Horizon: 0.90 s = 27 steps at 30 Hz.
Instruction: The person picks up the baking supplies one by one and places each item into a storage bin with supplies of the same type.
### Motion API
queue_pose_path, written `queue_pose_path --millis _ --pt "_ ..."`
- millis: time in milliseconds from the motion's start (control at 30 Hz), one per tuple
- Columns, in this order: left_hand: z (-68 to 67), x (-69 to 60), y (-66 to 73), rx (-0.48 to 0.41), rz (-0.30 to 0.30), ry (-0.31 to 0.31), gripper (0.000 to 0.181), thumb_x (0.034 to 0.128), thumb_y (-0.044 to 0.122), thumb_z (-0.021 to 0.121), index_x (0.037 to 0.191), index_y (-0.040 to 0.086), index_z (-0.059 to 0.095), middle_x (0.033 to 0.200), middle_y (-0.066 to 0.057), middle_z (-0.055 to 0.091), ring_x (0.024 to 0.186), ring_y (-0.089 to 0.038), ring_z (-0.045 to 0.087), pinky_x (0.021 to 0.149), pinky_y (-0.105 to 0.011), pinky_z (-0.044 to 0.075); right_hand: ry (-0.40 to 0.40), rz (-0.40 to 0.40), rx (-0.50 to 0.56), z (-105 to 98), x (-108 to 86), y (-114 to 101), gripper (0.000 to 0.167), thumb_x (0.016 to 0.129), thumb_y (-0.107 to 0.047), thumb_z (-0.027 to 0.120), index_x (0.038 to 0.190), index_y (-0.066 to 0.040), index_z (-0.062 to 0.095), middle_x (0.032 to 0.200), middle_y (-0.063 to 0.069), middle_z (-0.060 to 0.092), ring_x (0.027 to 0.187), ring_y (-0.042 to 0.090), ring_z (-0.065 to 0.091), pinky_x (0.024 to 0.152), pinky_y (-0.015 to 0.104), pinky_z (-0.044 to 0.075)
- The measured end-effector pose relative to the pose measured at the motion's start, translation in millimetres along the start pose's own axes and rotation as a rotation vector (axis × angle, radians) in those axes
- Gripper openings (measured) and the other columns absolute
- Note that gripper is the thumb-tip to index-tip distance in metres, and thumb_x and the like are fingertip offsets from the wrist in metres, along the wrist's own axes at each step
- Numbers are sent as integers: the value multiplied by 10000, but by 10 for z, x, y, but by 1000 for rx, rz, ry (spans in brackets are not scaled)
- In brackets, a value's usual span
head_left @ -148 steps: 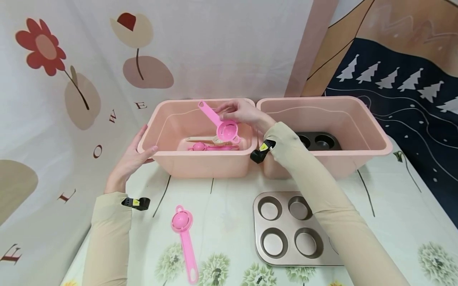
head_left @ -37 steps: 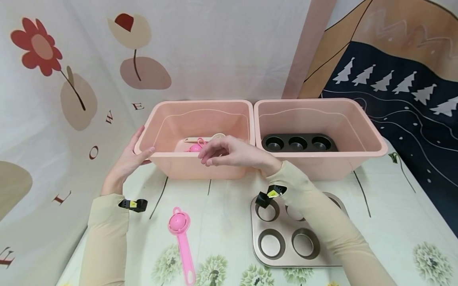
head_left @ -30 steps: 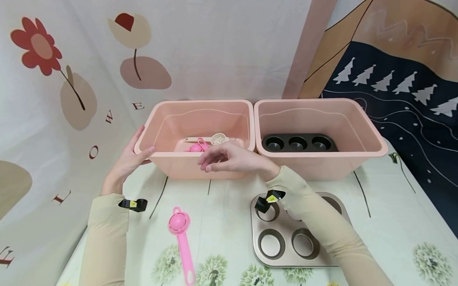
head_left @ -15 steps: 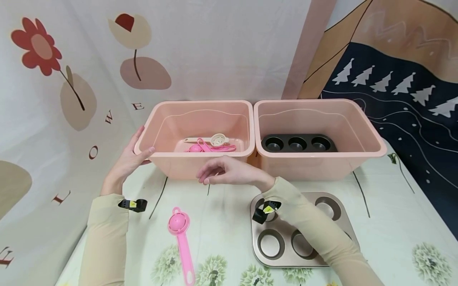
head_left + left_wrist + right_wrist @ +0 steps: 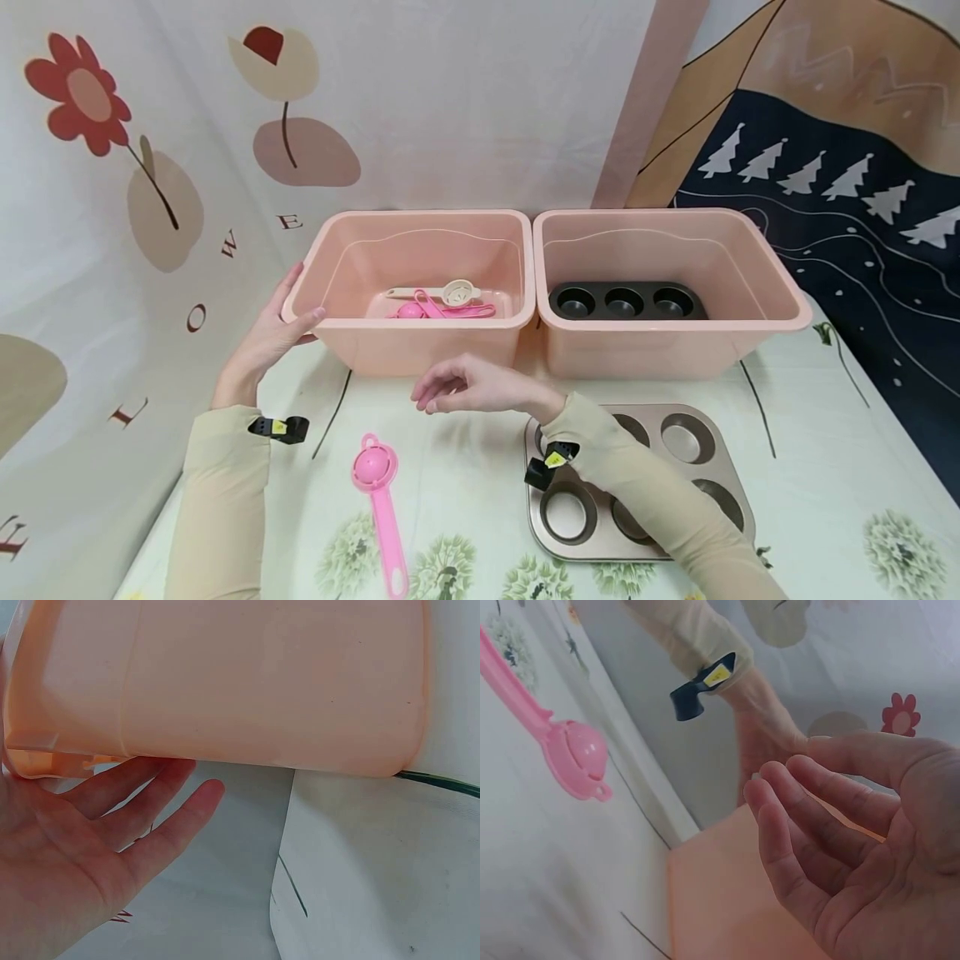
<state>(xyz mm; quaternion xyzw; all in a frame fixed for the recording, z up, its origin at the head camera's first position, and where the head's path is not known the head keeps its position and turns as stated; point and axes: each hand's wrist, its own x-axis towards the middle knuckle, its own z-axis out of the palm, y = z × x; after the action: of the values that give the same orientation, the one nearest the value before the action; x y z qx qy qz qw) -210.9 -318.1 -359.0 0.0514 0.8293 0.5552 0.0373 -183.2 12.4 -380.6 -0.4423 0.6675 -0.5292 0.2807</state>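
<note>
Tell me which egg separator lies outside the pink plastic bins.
The long-handled pink plastic separator on the pale floral cloth; the others lie inside the left bin.

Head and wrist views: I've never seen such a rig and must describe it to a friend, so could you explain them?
No machine here, just a person's left hand and right hand, both bare. The head view comes from a camera worn on the head, looking forward and down; each wrist view comes from a black wrist camera looking at that hand.

On the flower-printed cloth, the left tub holds a cream egg separator and pink egg separators; the right tub holds a black muffin pan. In front lie another pink egg separator and a bronze muffin pan, partly behind a sleeve.

The left hand rests against the left tub's near corner; the right hand, loosely curled above the cloth, holds nothing.
</note>
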Motion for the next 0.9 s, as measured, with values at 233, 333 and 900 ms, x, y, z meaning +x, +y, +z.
queue_pose_path --millis 233,333,900 --pt "-3 4 -13 11 12 2 834 966 203 576 1560 321 3 1518 -194 242 1154 -142 430 771 -252 514 -13 16 50 88 -27 129 236 902 47 606 1127 119 613 986 113 690 916 122 644 846 341 527" --pt "2 8 -15 -1 19 -2 833 967 193 575 1563 302 3 1511 -208 240 1129 -122 447 768 -242 513 -21 14 62 132 -38 171 240 898 66 591 1127 133 606 990 156 684 909 106 640 844 331 527" --pt "4 19 -34 -28 33 -13 830 967 188 577 1562 309 12 1506 -232 229 1067 -62 501 772 -227 513 -46 60 41 319 -41 426 219 903 53 592 1112 112 624 1016 213 666 869 86 631 813 291 527"
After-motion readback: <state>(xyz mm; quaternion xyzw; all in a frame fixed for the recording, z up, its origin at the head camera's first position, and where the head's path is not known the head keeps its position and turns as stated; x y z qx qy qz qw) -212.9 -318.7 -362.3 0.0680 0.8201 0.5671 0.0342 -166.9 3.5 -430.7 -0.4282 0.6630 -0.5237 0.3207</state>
